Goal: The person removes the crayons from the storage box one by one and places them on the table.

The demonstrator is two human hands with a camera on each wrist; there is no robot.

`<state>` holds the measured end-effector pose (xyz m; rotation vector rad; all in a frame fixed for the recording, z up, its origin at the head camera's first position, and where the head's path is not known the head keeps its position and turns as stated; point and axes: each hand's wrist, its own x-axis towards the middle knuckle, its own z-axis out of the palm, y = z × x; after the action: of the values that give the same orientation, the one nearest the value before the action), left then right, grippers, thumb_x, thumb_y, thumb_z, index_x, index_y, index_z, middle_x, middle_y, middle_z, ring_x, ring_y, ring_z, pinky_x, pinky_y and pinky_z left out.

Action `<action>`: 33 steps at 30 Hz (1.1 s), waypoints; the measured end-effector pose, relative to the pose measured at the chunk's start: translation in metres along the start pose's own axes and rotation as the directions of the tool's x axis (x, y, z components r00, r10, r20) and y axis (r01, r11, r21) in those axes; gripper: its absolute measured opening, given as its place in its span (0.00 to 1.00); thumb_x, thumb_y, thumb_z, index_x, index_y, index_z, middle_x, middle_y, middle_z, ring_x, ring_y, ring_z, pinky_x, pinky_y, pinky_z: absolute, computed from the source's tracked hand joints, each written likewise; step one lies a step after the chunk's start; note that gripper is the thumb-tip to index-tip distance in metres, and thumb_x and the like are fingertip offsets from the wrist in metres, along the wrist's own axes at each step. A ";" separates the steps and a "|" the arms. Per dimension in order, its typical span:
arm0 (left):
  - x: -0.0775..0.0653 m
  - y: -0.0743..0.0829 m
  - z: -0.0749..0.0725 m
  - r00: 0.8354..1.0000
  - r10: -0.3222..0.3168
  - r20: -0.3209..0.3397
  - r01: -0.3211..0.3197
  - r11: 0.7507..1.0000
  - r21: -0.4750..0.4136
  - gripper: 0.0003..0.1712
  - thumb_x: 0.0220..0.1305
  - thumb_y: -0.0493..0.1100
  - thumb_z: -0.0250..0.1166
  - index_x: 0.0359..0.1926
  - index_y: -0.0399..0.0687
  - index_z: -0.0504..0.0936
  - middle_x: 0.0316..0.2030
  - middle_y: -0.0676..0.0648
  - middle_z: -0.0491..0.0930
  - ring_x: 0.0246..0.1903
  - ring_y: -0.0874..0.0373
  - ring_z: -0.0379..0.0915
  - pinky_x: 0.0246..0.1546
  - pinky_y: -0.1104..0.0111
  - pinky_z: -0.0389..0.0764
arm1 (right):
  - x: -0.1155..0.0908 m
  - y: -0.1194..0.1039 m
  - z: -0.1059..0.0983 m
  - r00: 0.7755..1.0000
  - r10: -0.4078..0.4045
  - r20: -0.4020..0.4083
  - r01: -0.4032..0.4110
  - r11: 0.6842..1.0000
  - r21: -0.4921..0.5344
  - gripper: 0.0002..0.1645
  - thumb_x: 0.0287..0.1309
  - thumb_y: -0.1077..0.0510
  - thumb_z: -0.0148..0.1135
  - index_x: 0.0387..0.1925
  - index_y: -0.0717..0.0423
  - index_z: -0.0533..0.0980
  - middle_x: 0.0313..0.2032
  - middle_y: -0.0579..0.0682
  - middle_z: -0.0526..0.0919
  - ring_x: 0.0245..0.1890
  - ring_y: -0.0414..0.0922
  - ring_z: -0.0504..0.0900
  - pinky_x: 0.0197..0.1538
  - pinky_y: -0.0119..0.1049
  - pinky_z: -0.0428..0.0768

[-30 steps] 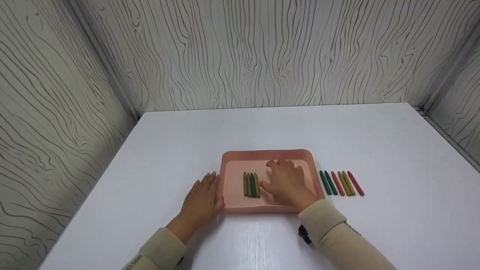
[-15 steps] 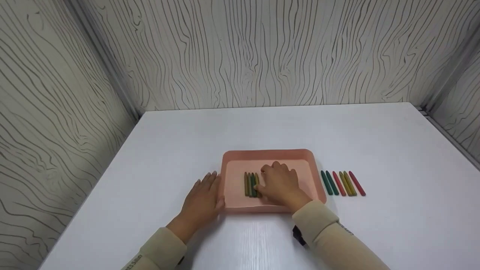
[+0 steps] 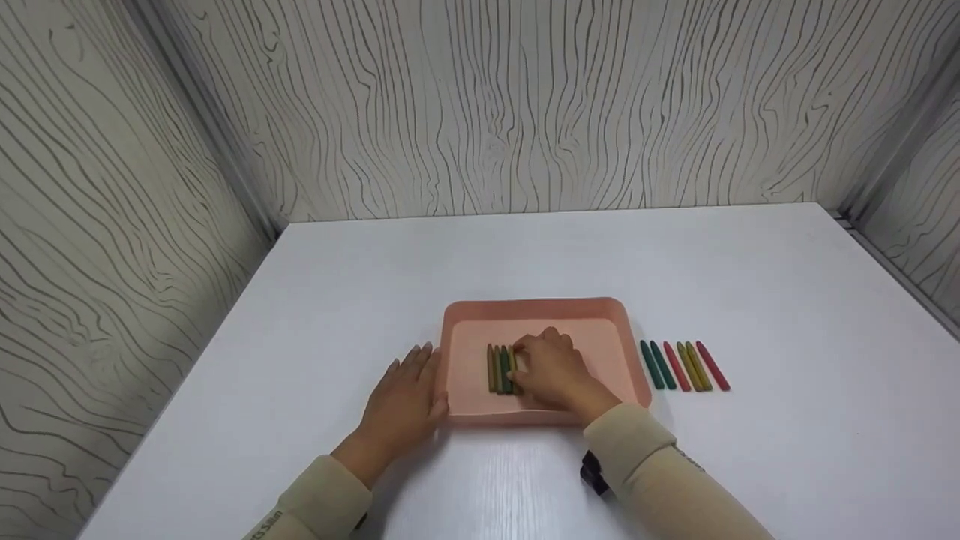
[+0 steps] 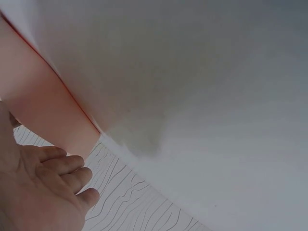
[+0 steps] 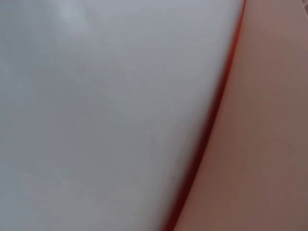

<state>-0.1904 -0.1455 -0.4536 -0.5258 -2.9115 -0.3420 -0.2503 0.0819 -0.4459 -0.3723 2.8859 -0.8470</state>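
A shallow pink tray lies on the white table, with several crayons side by side in its left half. Among them are an olive-brown crayon and a dark green crayon; a yellow crayon is rightmost. My right hand reaches into the tray and pinches this yellow crayon, thumb near its lower end and index finger near its upper end, covering part of it. My left hand rests flat with fingers extended against the tray's left side. The right wrist view shows the tray's outer wall, not the hand.
To the right of the tray, a row of loose crayons lies on the table: two green crayons, a red crayon, two yellow crayons and another red crayon. Patterned panels enclose the table's back and sides.
My right hand has moved left inside the tray, and its spread fingers have closed in on the rightmost yellow crayon. The left hand has stayed at the tray's side.
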 end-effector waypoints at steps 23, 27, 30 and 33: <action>0.000 -0.001 0.001 1.000 0.002 0.001 -0.002 1.000 0.004 0.32 0.67 0.47 0.50 0.66 0.31 0.64 0.66 0.36 0.63 0.66 0.42 0.56 0.64 0.50 0.57 | -0.002 -0.010 -0.001 0.991 0.132 0.032 -0.133 0.990 0.037 0.16 0.49 0.58 0.67 0.42 0.56 0.81 0.31 0.44 0.81 0.30 0.42 0.78 0.31 0.40 0.76; 0.000 0.000 0.002 1.000 -0.001 0.006 0.001 1.000 0.010 0.32 0.67 0.47 0.49 0.66 0.31 0.63 0.66 0.36 0.63 0.66 0.42 0.55 0.64 0.50 0.58 | -0.002 -0.008 0.000 0.990 0.138 0.028 -0.140 0.986 0.088 0.15 0.47 0.60 0.68 0.40 0.58 0.81 0.31 0.46 0.82 0.28 0.42 0.80 0.33 0.40 0.78; 0.000 0.000 0.002 1.000 -0.009 0.013 0.009 1.000 0.023 0.33 0.67 0.48 0.49 0.66 0.31 0.63 0.66 0.36 0.62 0.67 0.43 0.55 0.64 0.50 0.57 | -0.003 -0.005 0.000 0.992 0.123 0.033 -0.127 0.978 0.163 0.13 0.47 0.62 0.67 0.38 0.60 0.81 0.27 0.46 0.82 0.24 0.41 0.79 0.32 0.37 0.78; 0.000 0.000 0.003 1.000 -0.010 0.009 0.010 0.999 0.039 0.33 0.67 0.48 0.49 0.66 0.31 0.64 0.66 0.37 0.63 0.67 0.43 0.56 0.64 0.50 0.58 | -0.003 -0.001 -0.002 0.994 0.107 0.037 -0.113 0.968 0.223 0.12 0.46 0.63 0.65 0.37 0.60 0.81 0.22 0.45 0.81 0.22 0.40 0.78 0.32 0.35 0.77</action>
<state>-0.1906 -0.1448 -0.4562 -0.5086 -2.9238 -0.2847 -0.2471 0.0827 -0.4437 -0.1961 2.7189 -1.1247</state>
